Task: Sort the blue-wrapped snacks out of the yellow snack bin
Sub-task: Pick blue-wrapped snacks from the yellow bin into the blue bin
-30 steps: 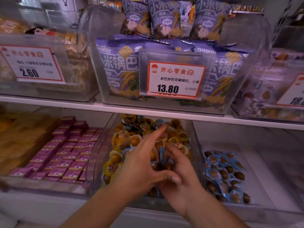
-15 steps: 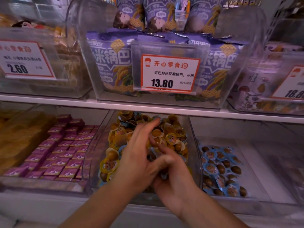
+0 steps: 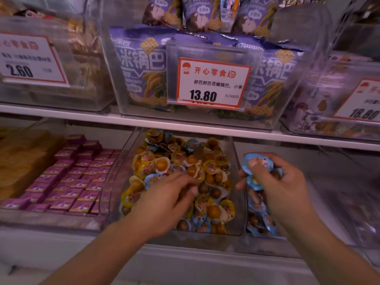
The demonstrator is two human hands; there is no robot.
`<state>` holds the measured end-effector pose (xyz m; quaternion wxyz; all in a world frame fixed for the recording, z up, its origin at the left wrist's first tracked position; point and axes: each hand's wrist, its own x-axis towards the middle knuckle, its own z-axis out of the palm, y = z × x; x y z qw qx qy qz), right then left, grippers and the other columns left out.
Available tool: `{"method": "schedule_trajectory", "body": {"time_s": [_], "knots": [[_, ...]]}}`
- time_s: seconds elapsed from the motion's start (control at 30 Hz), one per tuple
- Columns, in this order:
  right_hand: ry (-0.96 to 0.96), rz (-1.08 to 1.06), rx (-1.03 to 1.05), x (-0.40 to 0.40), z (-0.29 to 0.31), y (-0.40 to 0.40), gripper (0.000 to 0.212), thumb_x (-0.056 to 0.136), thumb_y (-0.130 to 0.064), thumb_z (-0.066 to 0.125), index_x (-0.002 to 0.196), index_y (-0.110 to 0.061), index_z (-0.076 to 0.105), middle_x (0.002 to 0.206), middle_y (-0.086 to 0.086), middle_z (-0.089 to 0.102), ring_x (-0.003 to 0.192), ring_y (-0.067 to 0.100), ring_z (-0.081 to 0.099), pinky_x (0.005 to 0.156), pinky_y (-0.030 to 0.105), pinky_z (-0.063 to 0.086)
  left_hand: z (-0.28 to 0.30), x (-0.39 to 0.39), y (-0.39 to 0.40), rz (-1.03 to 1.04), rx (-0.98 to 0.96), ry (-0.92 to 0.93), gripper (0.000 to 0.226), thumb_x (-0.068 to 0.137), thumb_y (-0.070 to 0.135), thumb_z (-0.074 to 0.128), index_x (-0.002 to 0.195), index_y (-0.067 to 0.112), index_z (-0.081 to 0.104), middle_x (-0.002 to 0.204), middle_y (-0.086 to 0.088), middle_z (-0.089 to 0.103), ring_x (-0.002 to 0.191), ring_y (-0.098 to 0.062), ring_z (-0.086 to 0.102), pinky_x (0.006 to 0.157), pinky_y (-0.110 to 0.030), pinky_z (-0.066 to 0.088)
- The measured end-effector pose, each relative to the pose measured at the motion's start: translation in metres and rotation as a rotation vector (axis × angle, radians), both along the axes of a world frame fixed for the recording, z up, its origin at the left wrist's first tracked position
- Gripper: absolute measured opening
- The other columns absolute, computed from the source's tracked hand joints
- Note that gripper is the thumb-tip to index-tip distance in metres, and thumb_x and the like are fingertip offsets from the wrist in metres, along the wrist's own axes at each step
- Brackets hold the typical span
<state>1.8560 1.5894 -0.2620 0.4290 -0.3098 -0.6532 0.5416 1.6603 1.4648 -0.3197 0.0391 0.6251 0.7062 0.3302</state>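
Pinching a bunch of small blue-wrapped round snacks (image 3: 256, 168) between curled fingers and thumb, the right hand (image 3: 275, 188) hovers over the clear plastic bin of blue snacks (image 3: 239, 246) at four o'clock. Curling loosely into the heap, the left hand (image 3: 164, 199) fingers rest on wrappers in the clear plastic bin of yellow-wrapped snacks (image 3: 123, 167) at centre, where several blue ones lie mixed. Small purple boxes (image 3: 67, 182) fill the clear bin at nine o'clock, and purple snack bags (image 3: 139, 68) stand behind a white price tag (image 3: 211, 83) at twelve o'clock.

price card (image 3: 212, 84) reading 13.80, left card (image 3: 30, 58) 2.60, right card (image 3: 364, 101) 18.80
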Motion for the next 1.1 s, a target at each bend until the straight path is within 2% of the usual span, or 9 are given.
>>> {"method": "schedule_trajectory", "body": {"time_s": [0.17,0.23,0.3,0.37,0.53,0.7,0.8,0.9,1.1], "knots": [[-0.514,-0.181,0.156,0.028,-0.026,0.062,0.011,0.091,-0.006,0.065,0.101,-0.006,0.068,0.084,0.008,0.071,0.059,0.000,0.059,0.046,0.004,0.040,0.005,0.005,0.000,-0.074,0.002,0.065,0.033,0.098,0.049,0.041,0.115,0.035,0.065,0.107,0.021,0.062,0.097,0.000,0.058,0.084,-0.032,0.051],[-0.655,-0.178,0.091,0.032,-0.039,0.077,0.028,0.091,-0.012,0.066,0.118,-0.005,0.065,0.101,0.011,0.068,0.070,0.006,0.061,0.050,0.006,0.044,0.008,0.000,0.001,-0.007,0.131,0.043,0.026,0.096,0.039,0.047,0.107,0.030,0.069,0.101,0.018,0.064,0.094,-0.004,0.060,0.081,-0.038,0.052],[-0.809,-0.216,0.184,0.032,-0.046,0.085,0.040,0.090,-0.023,0.068,0.127,-0.009,0.061,0.119,0.014,0.064,0.094,0.022,0.066,0.076,0.018,0.051,0.011,-0.009,0.000,0.109,0.211,0.067,0.026,0.094,0.035,0.048,0.105,0.027,0.070,0.105,0.013,0.065,0.097,-0.011,0.062,0.083,-0.042,0.050],[-0.786,-0.277,0.346,0.023,-0.044,0.082,0.039,0.089,-0.029,0.067,0.125,-0.015,0.062,0.128,0.013,0.060,0.102,0.026,0.063,0.087,0.027,0.048,0.013,-0.021,-0.002,0.248,0.165,0.140,0.036,0.091,0.040,0.045,0.113,0.025,0.068,0.120,0.005,0.062,0.105,-0.022,0.061,0.089,-0.043,0.048],[-0.533,-0.134,0.739,-0.033,-0.012,0.034,0.033,0.088,-0.043,0.050,0.112,-0.024,0.066,0.104,0.001,0.070,0.096,0.018,0.060,0.075,0.024,0.043,0.002,-0.028,-0.008,0.312,-0.152,0.354,0.051,0.094,0.047,0.047,0.140,0.026,0.048,0.150,-0.002,0.042,0.140,-0.027,0.037,0.111,-0.046,0.032],[-0.972,0.257,0.840,-0.130,-0.002,0.031,0.058,0.091,-0.042,0.054,0.146,-0.033,0.039,0.141,0.008,0.053,0.124,0.028,0.053,0.101,0.034,0.046,0.005,-0.032,-0.017,0.284,-0.161,0.335,0.051,0.092,0.048,0.052,0.140,0.034,0.046,0.146,0.003,0.045,0.125,-0.025,0.052,0.104,-0.040,0.040],[-1.129,0.404,0.707,-0.161,-0.006,0.056,0.060,0.087,-0.043,0.057,0.145,-0.038,0.041,0.149,0.005,0.044,0.132,0.027,0.047,0.107,0.033,0.041,0.006,-0.029,-0.024,0.244,-0.144,0.296,0.045,0.092,0.049,0.048,0.136,0.037,0.047,0.140,0.008,0.046,0.116,-0.022,0.054,0.097,-0.036,0.043],[-1.129,0.488,0.574,-0.170,-0.007,0.066,0.059,0.082,-0.040,0.060,0.139,-0.041,0.049,0.144,0.001,0.047,0.124,0.023,0.052,0.104,0.035,0.045,0.005,-0.028,-0.026,0.236,-0.135,0.288,0.040,0.092,0.050,0.045,0.131,0.037,0.050,0.131,0.007,0.047,0.109,-0.021,0.055,0.096,-0.036,0.041],[-1.022,0.553,0.756,-0.144,-0.008,0.054,0.046,0.080,-0.038,0.068,0.124,-0.027,0.064,0.128,-0.002,0.061,0.115,0.016,0.059,0.095,0.026,0.046,0.009,-0.030,-0.028,0.262,-0.030,0.128,0.047,0.089,0.055,0.037,0.127,0.032,0.055,0.122,0.006,0.047,0.103,-0.020,0.049,0.088,-0.039,0.048]]}}
